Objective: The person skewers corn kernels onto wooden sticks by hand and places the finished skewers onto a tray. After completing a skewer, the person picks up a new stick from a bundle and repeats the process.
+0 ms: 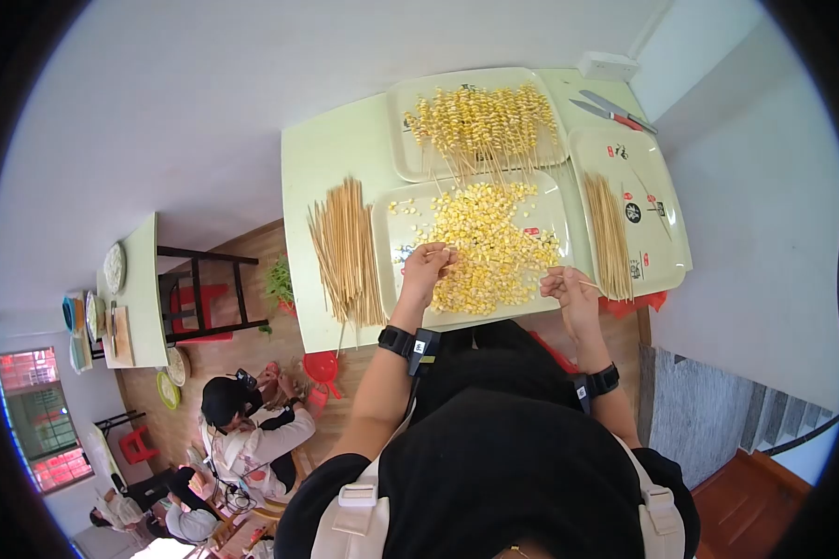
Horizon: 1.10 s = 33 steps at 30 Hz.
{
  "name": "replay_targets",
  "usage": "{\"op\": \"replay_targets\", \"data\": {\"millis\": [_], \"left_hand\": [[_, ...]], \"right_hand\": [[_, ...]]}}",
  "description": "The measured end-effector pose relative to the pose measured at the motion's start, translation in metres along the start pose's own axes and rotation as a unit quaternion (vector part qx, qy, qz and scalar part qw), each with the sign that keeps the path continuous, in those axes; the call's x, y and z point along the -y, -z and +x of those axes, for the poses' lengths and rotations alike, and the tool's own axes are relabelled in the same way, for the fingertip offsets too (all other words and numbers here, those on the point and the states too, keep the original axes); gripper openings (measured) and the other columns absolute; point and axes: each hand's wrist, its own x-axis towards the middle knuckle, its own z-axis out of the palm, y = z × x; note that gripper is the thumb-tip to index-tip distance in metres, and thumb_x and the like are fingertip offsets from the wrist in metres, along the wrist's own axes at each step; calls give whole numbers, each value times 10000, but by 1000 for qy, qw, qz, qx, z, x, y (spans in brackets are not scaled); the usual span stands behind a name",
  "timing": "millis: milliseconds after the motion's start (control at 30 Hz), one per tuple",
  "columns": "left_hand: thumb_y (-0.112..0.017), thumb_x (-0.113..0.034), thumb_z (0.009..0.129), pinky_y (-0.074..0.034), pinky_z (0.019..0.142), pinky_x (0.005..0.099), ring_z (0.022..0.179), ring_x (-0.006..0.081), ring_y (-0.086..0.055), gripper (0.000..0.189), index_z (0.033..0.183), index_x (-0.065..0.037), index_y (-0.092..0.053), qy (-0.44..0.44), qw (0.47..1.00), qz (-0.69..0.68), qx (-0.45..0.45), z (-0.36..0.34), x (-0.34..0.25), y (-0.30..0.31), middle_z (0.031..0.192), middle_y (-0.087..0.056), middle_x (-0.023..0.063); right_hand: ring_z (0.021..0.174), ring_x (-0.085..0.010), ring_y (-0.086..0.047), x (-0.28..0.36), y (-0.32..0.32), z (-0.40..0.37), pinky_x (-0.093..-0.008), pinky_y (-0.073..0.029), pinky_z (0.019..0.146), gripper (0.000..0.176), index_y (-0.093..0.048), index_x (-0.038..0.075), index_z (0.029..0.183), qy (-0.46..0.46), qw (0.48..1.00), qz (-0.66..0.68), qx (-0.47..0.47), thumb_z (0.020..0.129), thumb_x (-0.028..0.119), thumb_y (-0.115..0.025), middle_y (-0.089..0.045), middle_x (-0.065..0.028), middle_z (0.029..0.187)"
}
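My left hand (423, 272) is over the left side of a tray (379, 244) of loose yellow corn kernels (485, 252). Its fingertips are pinched together, and what is between them is too small to make out. At the tray's right edge my right hand (573, 293) is closed on a thin wooden skewer (587, 283), whose end sticks out past the fingers. Behind that tray, a second tray (403, 163) bears many skewers threaded with corn kernels (480, 121).
Bare skewers lie in a pile (345, 252) at the left and a bundle (608, 238) on the right tray (671, 252). Knives (615, 112) rest at the back right corner. A seated person (252, 438) works on the lower left, near a red dustpan (322, 370).
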Motion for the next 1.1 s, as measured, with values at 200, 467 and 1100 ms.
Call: {"op": "replay_targets", "data": {"millis": [200,467,1100], "left_hand": [[-545,-97,789,-432,603,205,776,126,-589,179,941,-20,-490,-38,999,-23,-32,-13,-13,10,888,-604,90],[-550,-106,770,-433,590,211,751,137,-599,209,935,8,-492,-98,990,0,-104,-25,-11,24,830,-611,97],[-560,-65,710,-467,592,284,642,220,-597,122,800,17,-566,-210,934,120,-262,-35,-10,2,688,-598,141]], "right_hand": [[664,-158,-558,-1,-16,9,-275,-472,640,302,-530,-57,898,13,998,-39,41,877,222,-415,-579,-116,748],[664,-172,-559,-7,-33,18,-282,-470,649,322,-518,-76,923,33,990,-94,102,874,225,-415,-575,-135,763],[769,-182,-562,-3,-49,21,-286,-460,724,321,-517,-77,959,101,937,-258,210,889,208,-386,-572,-132,840]]}}
